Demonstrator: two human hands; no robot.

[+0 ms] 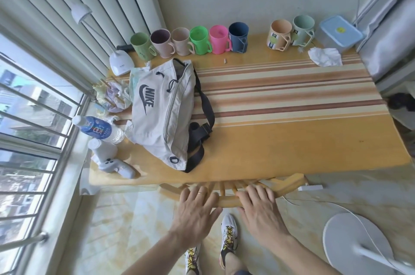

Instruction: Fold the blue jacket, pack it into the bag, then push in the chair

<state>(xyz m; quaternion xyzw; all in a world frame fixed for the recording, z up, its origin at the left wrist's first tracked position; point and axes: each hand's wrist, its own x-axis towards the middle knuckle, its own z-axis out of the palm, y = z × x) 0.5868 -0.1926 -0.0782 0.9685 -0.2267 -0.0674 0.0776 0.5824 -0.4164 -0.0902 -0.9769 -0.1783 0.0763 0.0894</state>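
A pale grey bag (161, 112) with a dark strap lies bulging on the left part of the wooden table (292, 139). The blue jacket is not in sight. A wooden chair (229, 201) is tucked under the table's near edge, only its curved backrest and spindles showing. My left hand (197, 205) and my right hand (258, 205) lie flat side by side on the top rail of the backrest, fingers spread and pointing toward the table.
Several coloured mugs (199, 41) line the table's far edge. A desk lamp (120, 61), a water bottle (98, 129) and a white controller (116, 166) sit at the left by the window. A lidded box (340, 33) stands far right; a fan base (359, 243) is on the floor.
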